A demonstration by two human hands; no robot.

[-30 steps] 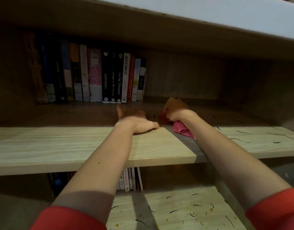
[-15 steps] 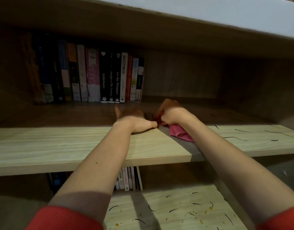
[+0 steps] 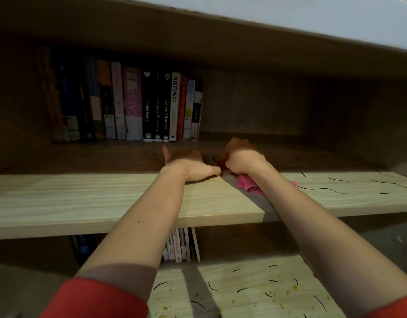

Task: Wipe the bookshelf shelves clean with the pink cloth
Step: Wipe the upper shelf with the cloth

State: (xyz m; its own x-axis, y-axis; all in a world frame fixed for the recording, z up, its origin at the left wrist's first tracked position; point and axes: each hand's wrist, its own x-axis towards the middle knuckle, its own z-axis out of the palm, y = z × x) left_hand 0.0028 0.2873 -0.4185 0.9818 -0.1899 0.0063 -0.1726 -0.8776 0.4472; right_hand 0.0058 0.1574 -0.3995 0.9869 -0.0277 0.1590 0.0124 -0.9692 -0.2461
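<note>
Head view, looking down into a wooden bookshelf. At frame centre, left grip (image 3: 188, 165) laid flat, palm down, on the middle shelf (image 3: 106, 198), fingers straight and pointing toward the back, thumb stretched toward the frame's right, just beside the right grip (image 3: 242, 158); wide and holding nothing. Right grip curled into a fist round the pink cloth (image 3: 249, 185), with a bunched end spilling out under the wrist onto the same shelf, just right of frame centre. Right of the cloth, thin black strands (image 3: 319, 188) scattered over the lit front part of that shelf. Behind the grips, toward the upper left of the frame, a row of upright books (image 3: 129, 104) against the dim back wall. Lower in the frame, a second shelf (image 3: 255, 290) strewn with more dark strands and yellow crumbs (image 3: 294, 288), with lower books (image 3: 181, 244) standing at its back. Red sleeves (image 3: 94, 299) at both bottom corners.
</note>
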